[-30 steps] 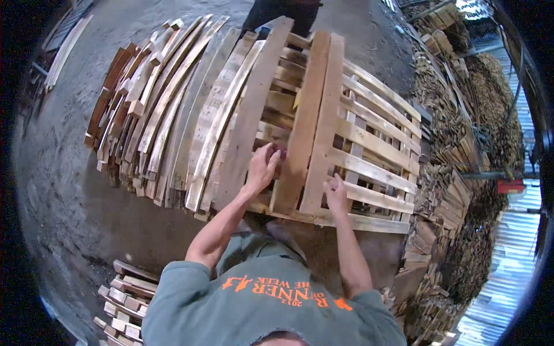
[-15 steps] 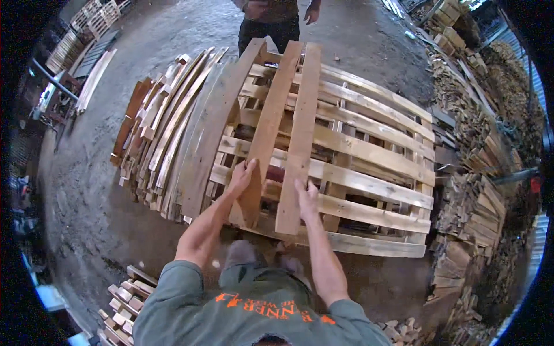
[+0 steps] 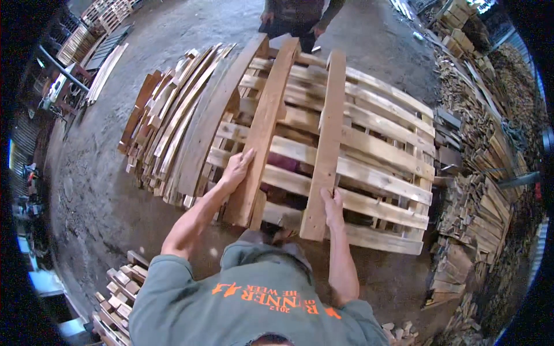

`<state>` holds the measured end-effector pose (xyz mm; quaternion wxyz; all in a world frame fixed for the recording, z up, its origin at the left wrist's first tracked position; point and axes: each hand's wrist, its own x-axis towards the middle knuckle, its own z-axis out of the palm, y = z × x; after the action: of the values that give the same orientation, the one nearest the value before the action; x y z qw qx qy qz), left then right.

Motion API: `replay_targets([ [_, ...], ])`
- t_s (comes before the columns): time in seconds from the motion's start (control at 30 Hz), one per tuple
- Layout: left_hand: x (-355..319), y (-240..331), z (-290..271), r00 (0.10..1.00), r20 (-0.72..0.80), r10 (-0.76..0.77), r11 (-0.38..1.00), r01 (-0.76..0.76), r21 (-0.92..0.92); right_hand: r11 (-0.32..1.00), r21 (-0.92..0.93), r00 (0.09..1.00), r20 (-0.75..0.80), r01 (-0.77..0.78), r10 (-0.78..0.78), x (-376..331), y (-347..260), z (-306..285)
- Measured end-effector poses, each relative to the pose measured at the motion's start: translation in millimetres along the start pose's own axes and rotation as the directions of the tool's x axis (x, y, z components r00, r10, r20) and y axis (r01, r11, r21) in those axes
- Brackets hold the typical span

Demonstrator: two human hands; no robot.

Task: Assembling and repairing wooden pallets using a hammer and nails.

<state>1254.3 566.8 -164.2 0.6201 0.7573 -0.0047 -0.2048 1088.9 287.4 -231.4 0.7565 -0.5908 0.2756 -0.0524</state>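
Note:
Two long wooden planks lie lengthwise on top of a slatted wooden pallet (image 3: 381, 173). My left hand (image 3: 237, 168) rests on the left plank (image 3: 266, 121), fingers wrapped over its left edge near its close end. My right hand (image 3: 332, 206) grips the close end of the right plank (image 3: 326, 144), which points away from me. The two planks sit apart, fanning outward toward the far side. My forearms reach out from grey-green sleeves at the bottom of the view.
A stack of loose boards (image 3: 173, 127) lies left of the pallet on the concrete floor. Another person (image 3: 297, 14) stands at the pallet's far end. Piles of scrap wood (image 3: 485, 190) line the right side. Short wood blocks (image 3: 118, 294) sit lower left.
The two planks have spread apart from lying side by side. My right hand has slid the right plank toward the right, and the view has tilted to show more of the pallet.

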Motion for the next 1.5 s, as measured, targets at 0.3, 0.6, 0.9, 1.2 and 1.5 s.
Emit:
replay_targets([
  [0.3, -14, 26, -10, 0.997, 0.072, -0.028, 0.997, 0.023, 0.071, 0.689, -0.71, 0.887, -0.218, 0.142, -0.408, 9, -6, 4],
  [0.6, -37, 46, -39, 0.973, 0.23, -0.005, 1.0, 0.011, -0.023, 0.326, -0.771, 0.755, 0.287, 0.548, -0.589, -19, -127, 70],
  [0.9, -69, 37, -55, 0.865, 0.474, -0.164, 0.986, 0.159, 0.052, 0.019, -0.781, 0.59, 0.456, 0.625, -0.666, -29, -173, 68],
  [1.2, -140, 73, -53, 0.93, 0.357, 0.086, 0.932, -0.201, 0.3, -0.304, -0.843, 0.615, 0.534, 0.444, -0.58, -42, -181, 49],
  [1.5, -142, 69, -77, 0.675, 0.539, 0.503, 0.312, -0.724, 0.615, -0.568, -0.642, 0.422, 0.767, 0.514, -0.485, -73, -162, -10],
])
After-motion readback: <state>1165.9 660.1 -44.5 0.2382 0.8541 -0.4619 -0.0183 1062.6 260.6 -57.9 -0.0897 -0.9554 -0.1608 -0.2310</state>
